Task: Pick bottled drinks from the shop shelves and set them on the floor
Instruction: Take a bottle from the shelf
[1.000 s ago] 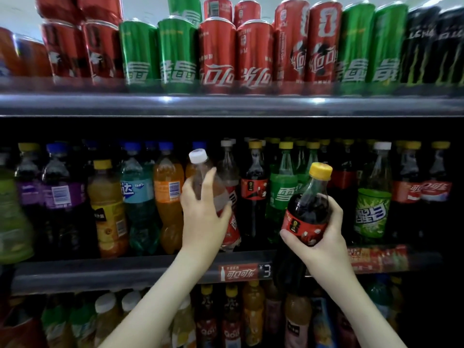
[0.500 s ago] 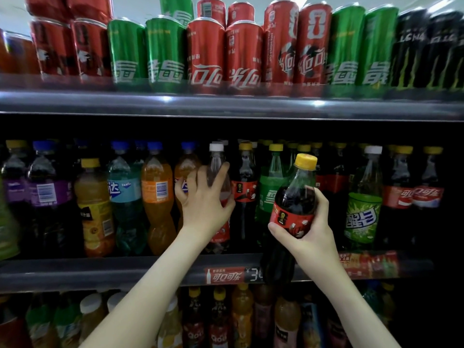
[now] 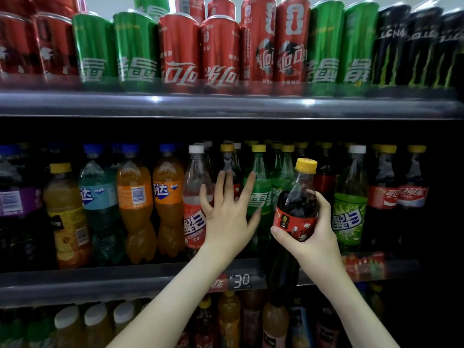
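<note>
The right hand grasps a cola bottle with a yellow cap, fingers and thumb curled round its red label at mid-height. That is the waist of the bottle, a hold that likely balances a full drink in one hand. The bottle is off the middle shelf and nearer than the row it belongs to. It leans with its cap to the right, and its dark base hangs in front of the shelf lip, just right of the price tag.

The left hand is released, its fingers straight and fanned and gripping nothing. Its fingertips lie across a dark bottle and a green bottle in the front row, just right of a white-capped bottle with a red label. Whether they touch either one cannot be told. The spread looks like a reach towards a second drink, so that both hands go down loaded.

Bottles stand upright, labels forward and packed side by side, so a pick has to come out towards the person. Cans fill the shelf above. The floor is not in view, so nothing seems set down yet
</note>
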The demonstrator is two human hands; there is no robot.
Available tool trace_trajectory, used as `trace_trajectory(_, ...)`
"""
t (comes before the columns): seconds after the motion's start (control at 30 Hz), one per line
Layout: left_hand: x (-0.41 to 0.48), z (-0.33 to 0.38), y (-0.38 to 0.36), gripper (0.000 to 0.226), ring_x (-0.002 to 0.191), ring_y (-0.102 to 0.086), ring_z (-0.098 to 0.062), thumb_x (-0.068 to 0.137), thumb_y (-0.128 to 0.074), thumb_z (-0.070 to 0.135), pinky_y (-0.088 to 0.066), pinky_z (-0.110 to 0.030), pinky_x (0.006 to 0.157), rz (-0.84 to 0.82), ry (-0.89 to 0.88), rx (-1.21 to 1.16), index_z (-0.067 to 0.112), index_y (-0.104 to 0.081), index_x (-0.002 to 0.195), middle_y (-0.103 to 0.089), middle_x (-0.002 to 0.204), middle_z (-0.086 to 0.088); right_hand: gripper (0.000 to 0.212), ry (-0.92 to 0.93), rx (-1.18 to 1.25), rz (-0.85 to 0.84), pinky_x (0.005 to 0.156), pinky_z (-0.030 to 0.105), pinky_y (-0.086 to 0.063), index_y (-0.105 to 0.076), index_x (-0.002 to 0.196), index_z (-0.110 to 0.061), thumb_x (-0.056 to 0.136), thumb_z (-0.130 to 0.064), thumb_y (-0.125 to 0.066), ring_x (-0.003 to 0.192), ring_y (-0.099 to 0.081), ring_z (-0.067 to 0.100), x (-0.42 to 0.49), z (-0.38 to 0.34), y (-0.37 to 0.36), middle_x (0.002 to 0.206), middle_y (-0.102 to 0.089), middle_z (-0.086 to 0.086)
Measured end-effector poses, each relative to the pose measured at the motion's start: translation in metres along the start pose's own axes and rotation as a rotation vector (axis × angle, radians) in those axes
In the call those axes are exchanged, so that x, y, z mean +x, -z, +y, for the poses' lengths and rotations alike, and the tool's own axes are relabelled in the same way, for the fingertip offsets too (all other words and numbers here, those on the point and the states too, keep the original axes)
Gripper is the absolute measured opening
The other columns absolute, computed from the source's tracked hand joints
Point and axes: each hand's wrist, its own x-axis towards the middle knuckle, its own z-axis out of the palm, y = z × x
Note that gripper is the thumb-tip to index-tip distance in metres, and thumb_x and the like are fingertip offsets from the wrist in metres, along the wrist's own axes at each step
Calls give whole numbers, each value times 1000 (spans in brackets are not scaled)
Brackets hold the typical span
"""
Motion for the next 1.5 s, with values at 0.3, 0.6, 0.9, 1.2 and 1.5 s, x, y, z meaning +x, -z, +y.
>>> trace_trajectory(0.3,22,19,-26,97,146,4,-27,86,-50,56,32,-46,102,-82,8,-68,37,23,146,-26,153,-21,89,-19,-17,34,66,-3,-42,-20,119,-71,67,-38,-85,94,-54,-20,5,9,16,104,-48,-47)
trace_trajectory(0.6,19,27,-21,91,104,-40,-34,60,-83,34,-38,-54,90,135,9,-211,20,-38,138,-49,106,-23,89,-23,-13,68,67,10,-46,-24,129,-59,66,-40,-84,94,-57,-15,10,13,30,104,-50,-44)
trace_trajectory(0.9,15,37,-19,88,116,-41,-46,82,-70,29,-44,-48,94,-70,85,-259,23,-19,153,-32,139,-30,88,-9,-17,60,71,13,-47,-26,131,-56,67,-38,-85,95,-58,-13,8,14,32,106,-51,-42)
trace_trajectory(1.2,10,43,-23,78,125,-43,-47,79,-70,42,-37,-59,98,45,70,-96,18,-39,146,-37,143,-31,91,89,56,314,74,0,-44,-22,137,-47,64,-52,-76,105,-53,-14,6,7,43,114,-46,-41)
trace_trajectory(1.5,18,48,-35,79,145,-6,-42,87,-54,55,-9,-58,112,16,59,-129,26,-21,152,2,158,-22,90,160,-164,354,85,4,-41,-14,141,-44,77,-39,-76,121,-49,4,40,22,40,141,-42,-3)
